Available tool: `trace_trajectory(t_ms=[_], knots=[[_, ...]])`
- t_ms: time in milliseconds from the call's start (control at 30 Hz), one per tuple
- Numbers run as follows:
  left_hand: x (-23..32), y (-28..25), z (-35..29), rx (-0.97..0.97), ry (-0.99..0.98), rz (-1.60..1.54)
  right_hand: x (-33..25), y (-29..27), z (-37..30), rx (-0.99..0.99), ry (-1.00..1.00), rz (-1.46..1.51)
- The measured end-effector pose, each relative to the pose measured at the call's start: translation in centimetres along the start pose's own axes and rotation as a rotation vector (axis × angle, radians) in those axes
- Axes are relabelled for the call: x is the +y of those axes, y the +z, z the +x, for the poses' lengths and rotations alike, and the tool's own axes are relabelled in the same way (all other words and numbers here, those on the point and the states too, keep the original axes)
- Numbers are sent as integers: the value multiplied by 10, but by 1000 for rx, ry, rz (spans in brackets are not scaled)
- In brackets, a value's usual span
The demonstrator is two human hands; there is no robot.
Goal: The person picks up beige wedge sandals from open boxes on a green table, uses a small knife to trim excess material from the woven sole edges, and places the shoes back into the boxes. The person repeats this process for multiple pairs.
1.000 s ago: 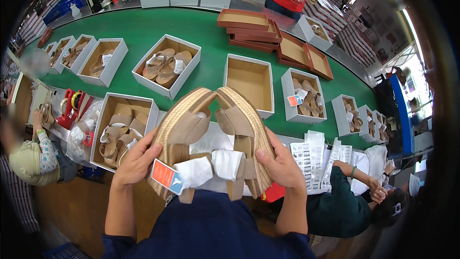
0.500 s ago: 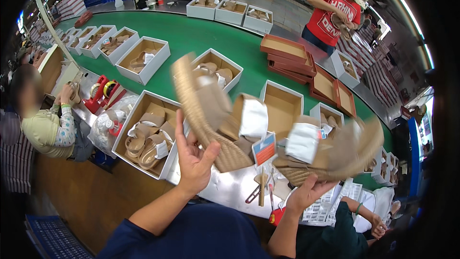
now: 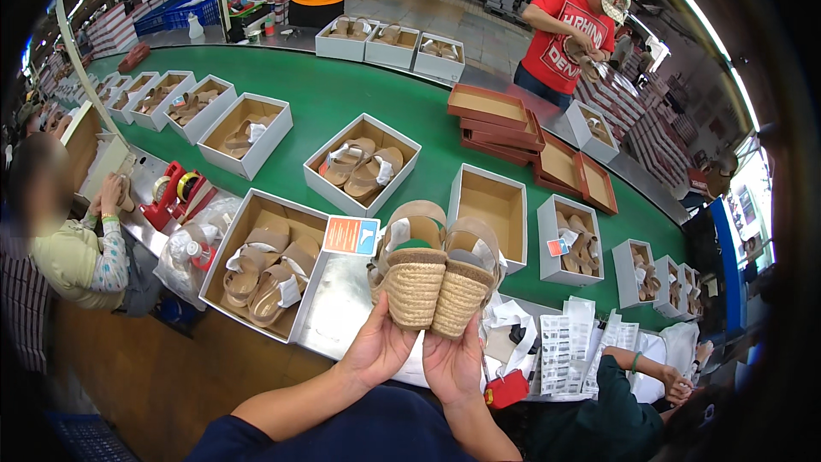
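Observation:
My left hand grips a tan wedge sandal by its woven, rope-textured heel. Close beside it, my right hand holds the matching wedge sandal. The two heels face me side by side, and the straps point away. From the left sandal hangs an orange and blue tag. White wrapping shows on the straps. An open white shoebox with several tan sandals lies left of my hands. Just beyond the pair is a white box with nothing visible inside.
Boxes of sandals line the green conveyor table. Reddish-brown lids are stacked at the back right. A red tape dispenser and plastic bag stand at left, label sheets at right. Co-workers are at left, right and across the table.
The sandals were apart and blurred, one in each hand with their sides showing. Now both hands have come together, and the heels are side by side facing me.

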State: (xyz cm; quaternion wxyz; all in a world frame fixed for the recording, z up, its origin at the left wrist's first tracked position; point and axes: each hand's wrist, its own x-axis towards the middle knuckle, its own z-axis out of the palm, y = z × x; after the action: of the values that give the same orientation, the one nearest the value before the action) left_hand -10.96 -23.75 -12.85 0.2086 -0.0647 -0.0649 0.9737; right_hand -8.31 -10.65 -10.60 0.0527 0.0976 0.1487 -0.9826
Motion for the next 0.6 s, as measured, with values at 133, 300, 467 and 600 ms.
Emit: trace_trajectory(t_ms=[133,300,467,600], knots=[[9,-5,-7,-22,-25,14,11,-5,-3,-60,34,78],[26,-22,-16,-81,-135,138,19,-23,-11,-105,42,96],[73,-18,-29,-83,-354,466,-26,-69,-11,-114,107,-394],[100,7,-18,-31,-304,1028,-55,-58,-11,-254,91,-752]])
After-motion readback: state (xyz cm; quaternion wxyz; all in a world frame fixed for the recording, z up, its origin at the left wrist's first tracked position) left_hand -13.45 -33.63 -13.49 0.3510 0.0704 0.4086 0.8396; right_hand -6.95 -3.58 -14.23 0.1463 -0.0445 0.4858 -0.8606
